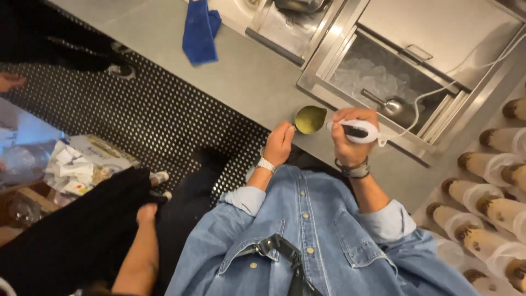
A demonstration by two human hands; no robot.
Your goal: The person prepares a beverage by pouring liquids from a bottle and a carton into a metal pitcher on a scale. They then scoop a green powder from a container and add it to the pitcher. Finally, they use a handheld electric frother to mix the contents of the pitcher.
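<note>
A small metal cup (310, 119) filled with green liquid stands on the steel counter (246, 71). My left hand (280, 143) grips the cup at its near-left side. My right hand (350, 140) is closed around a white hand-held tool (357, 131) with a dark stripe, and the tool's tip points into the cup. A white cord (438, 87) runs from the tool over the ice bin (378, 77). Both arms wear blue denim sleeves, with a watch on the left wrist and bands on the right.
A metal scoop (392, 105) lies in the ice. A blue cloth (199, 30) hangs on the counter's far side. Several bottles with brown caps (487, 203) lie at right. Another person's arm (143, 241) and black clothing are at lower left, over a perforated black floor mat (137, 109).
</note>
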